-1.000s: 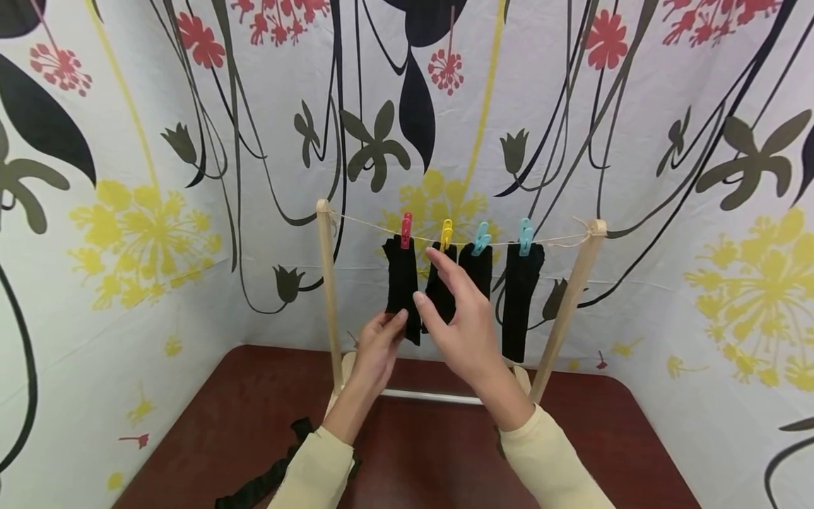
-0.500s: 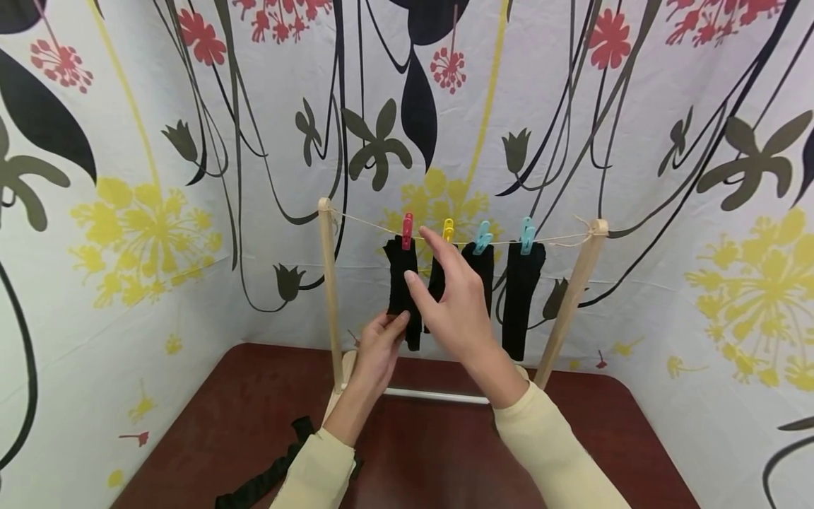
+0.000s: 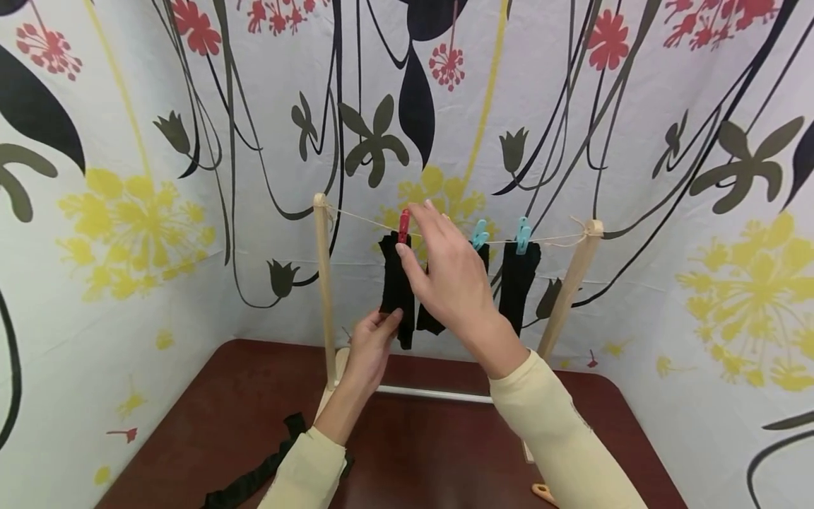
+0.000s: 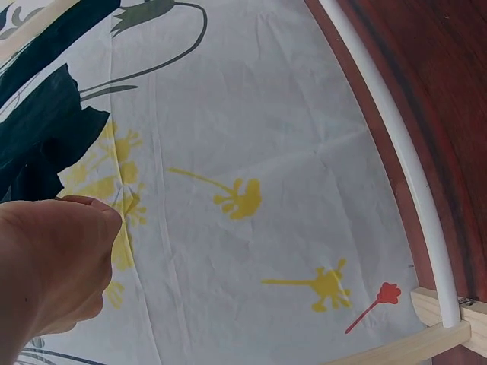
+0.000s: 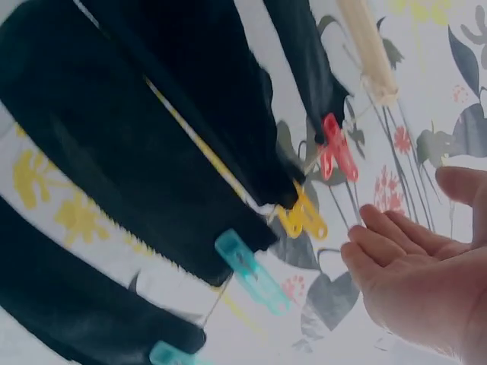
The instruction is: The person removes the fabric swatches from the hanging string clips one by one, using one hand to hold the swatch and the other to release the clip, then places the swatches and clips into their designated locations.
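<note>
In the head view a black sock hangs at the left of the string under a red clothespin. The left hand pinches this sock low on its left edge, thumb on the cloth; the left wrist view shows the same hand at dark cloth. The right hand is raised just right of the red clothespin, fingers extended. In the right wrist view that hand holds nothing, apart from the red clothespin and the yellow clothespin.
Two more socks hang behind and beside the right hand, one under a blue clothespin. Wooden posts hold the string. Black cloth lies on the dark red table, and an orange-tan object is near the right sleeve.
The right hand has moved up and left, towards the red clothespin, and now covers the yellow one in the head view. The left hand keeps its pinch on the sock. The head view has shifted slightly.
</note>
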`<state>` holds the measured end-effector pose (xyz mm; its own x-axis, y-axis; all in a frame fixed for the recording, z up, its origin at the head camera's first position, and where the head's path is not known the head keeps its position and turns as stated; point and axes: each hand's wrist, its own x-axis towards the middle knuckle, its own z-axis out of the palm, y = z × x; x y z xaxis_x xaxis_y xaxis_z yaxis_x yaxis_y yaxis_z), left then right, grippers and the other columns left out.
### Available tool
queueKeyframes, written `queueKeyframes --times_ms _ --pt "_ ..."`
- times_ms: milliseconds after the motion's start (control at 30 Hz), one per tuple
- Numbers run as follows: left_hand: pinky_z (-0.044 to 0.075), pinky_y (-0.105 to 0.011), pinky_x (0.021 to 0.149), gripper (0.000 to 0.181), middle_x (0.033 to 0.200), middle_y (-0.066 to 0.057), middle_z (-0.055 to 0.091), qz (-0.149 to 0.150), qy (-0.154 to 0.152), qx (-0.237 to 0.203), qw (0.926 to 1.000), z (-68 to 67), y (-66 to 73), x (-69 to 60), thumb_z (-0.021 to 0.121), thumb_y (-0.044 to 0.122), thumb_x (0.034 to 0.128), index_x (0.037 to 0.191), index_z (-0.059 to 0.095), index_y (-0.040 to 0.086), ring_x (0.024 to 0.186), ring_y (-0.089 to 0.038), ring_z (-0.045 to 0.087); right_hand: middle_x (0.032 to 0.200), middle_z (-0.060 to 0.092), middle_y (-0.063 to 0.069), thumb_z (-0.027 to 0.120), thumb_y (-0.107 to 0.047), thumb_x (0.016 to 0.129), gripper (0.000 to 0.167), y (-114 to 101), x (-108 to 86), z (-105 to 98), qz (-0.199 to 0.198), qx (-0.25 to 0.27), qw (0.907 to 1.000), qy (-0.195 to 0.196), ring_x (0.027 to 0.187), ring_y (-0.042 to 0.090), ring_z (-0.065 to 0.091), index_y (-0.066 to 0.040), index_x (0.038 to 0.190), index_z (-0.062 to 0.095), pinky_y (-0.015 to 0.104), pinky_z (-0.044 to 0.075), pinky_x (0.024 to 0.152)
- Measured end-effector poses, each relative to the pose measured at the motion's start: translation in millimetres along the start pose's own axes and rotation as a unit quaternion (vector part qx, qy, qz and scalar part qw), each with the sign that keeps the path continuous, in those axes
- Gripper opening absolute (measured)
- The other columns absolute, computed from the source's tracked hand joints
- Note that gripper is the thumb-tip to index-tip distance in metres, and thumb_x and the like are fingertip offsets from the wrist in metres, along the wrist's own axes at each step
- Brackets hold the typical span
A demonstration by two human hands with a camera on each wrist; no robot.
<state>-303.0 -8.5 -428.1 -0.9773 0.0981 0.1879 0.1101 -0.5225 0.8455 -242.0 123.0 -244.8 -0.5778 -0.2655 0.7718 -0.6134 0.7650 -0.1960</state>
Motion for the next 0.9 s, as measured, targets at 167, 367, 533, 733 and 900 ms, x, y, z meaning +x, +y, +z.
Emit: queueKeyframes --times_ms 167,367,533,733,900 --pt "0.050 -0.022 0.088 0.018 0.087 0.006 0.059 0.003 0.000 0.013 0.9999 -2.6 4.0 -2.2 0.070 0.014 0.1030 0.086 0.065 0.012 0.085 -0.010 0.056 0.157 0.057 0.015 0.064 -0.034 0.107 0.055 3 12.1 -8 0.006 -0.040 0.9983 -0.041 0.152 0.032 0.049 -0.007 0.154 0.052 0.052 0.046 0.119" --pt "0.051 -0.021 0.087 0.018 0.088 0.005 0.059 0.005 -0.006 0.011 0.9999 -0.1 5.1 -3.6 0.070 0.014 0.1032 0.087 0.065 0.011 0.085 -0.009 0.056 0.154 0.059 0.017 0.062 -0.040 0.107 0.058 10 33.4 -8 0.014 -0.109 0.9901 -0.088 0.152 0.033 0.048 -0.003 0.151 0.054 0.048 0.036 0.128" --pt "0.052 -0.021 0.087 0.020 0.088 0.003 0.058 0.006 -0.003 0.011 0.9999 -0.1 4.3 -4.5 0.068 0.012 0.1043 0.086 0.063 0.010 0.085 -0.010 0.055 0.152 0.060 0.016 0.055 -0.049 0.109 0.060 12 48.4 -2 0.008 -0.162 0.9805 -0.112 0.152 0.032 0.048 -0.003 0.148 0.056 0.044 0.024 0.134" --pt "0.050 -0.022 0.083 0.022 0.084 0.003 0.054 0.012 0.004 0.018 0.9998 -1.7 1.6 -4.4 0.067 0.012 0.1046 0.083 0.061 0.009 0.082 -0.011 0.052 0.109 0.073 0.007 0.052 -0.048 0.111 0.043 9 57.8 0 0.006 -0.169 0.9709 -0.170 0.117 0.029 0.068 -0.009 0.119 0.068 0.043 0.047 0.117" --pt "0.053 -0.022 0.089 0.014 0.105 0.000 0.064 0.012 -0.008 0.022 0.9997 -2.2 1.2 -4.8 0.068 0.012 0.1045 0.112 0.070 0.001 0.089 -0.010 0.058 0.089 0.067 -0.002 0.058 -0.038 0.110 0.025 10 59.4 -2 0.026 -0.136 0.9710 -0.195 0.095 0.026 0.066 -0.016 0.100 0.066 0.040 0.055 0.082"
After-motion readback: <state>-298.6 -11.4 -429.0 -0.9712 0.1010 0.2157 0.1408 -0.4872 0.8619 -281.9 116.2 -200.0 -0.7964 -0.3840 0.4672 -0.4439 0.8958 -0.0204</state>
